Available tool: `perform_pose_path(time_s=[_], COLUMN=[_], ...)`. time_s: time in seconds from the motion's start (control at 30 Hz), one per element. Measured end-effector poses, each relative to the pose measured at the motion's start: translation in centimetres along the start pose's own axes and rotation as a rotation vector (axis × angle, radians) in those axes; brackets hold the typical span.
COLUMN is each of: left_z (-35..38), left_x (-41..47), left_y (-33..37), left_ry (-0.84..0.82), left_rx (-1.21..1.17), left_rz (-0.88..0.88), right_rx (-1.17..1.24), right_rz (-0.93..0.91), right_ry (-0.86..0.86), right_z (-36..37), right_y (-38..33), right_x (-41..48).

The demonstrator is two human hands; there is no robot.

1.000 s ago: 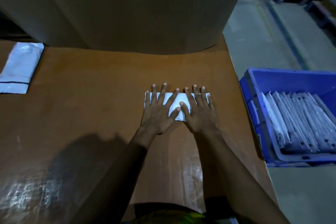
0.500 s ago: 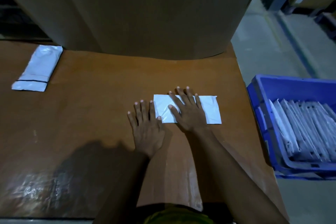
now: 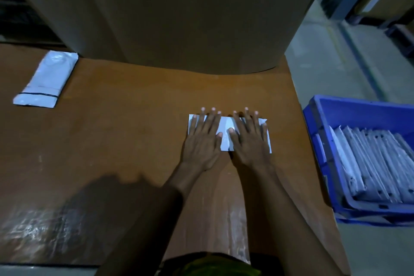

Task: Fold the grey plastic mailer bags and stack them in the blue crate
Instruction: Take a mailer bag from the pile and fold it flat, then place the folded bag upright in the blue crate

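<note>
both flat now, left hand (image 3: 201,141) and right hand (image 3: 251,141) with fingers spread wide, pressing the folded mailer bag (image 3: 225,139) near the tabletop's (image 3: 134,141) right edge to set the crease, blue crate (image 3: 318,141) waiting alongside.

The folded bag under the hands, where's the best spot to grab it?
Probably its right short edge, coming from the right. The folded mailer bag lies flat on the table, so fingers cannot wrap around it. A thumb-and-finger pinch at that uncovered edge, beside the right hand, suits it, and that side faces the blue crate.
</note>
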State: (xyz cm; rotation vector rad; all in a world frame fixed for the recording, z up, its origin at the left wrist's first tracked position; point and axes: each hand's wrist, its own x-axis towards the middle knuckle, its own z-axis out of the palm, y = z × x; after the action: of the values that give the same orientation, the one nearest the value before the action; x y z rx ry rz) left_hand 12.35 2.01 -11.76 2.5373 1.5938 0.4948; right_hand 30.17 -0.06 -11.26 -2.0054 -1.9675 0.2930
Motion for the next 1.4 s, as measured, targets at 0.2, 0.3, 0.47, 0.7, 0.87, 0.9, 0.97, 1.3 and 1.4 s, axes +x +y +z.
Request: perform_pose_path(time_s=[0.2,0.3,0.47,0.7,0.87,0.9,0.97,1.3,1.4], left_z=[1.8,1.8,1.9,1.3,-1.3,-1.6,-1.6,-3.5,-6.0], left_x=[0.6,0.9,1.0,1.3,-1.0,-1.9,-3.4,-1.7,0.5], left_y=[-0.7,-0.8,-0.3,-0.7,0.4,0.7,1.2,2.1,3.6], left_ry=[-0.099,-0.114,-0.094,-0.189,-0.027,0.012,0.040,0.225,0.301], left_rx=[0.102,0.081,0.074,0.082,0.055,0.036,-0.003,0.036,0.047], left_rz=[0.031,0.013,-0.019,0.002,-0.075,-0.076,-0.051,0.085,0.138], right_rx=[-0.191,-0.191,-0.184,-0.159,0.215,0.197,0.066,-0.002,-0.084], right_rz=[0.000,0.031,0.035,-0.002,-0.046,-0.065,-0.130,-0.250,-0.250], right_ry=[0.075,0.070,0.056,-0.027,0.169,0.233,0.322,0.432,0.397], right_z=[1.1,1.4,1.3,-0.1,-3.0,-3.2,-3.2,-5.6,-8.3], right_y=[1.4,1.5,1.4,0.9,1.4,1.9,2.8,2.8,4.4], right_x=[-1.5,-1.0,-0.4,-0.8,-3.6,-4.4,-5.6,-4.3,-4.9])
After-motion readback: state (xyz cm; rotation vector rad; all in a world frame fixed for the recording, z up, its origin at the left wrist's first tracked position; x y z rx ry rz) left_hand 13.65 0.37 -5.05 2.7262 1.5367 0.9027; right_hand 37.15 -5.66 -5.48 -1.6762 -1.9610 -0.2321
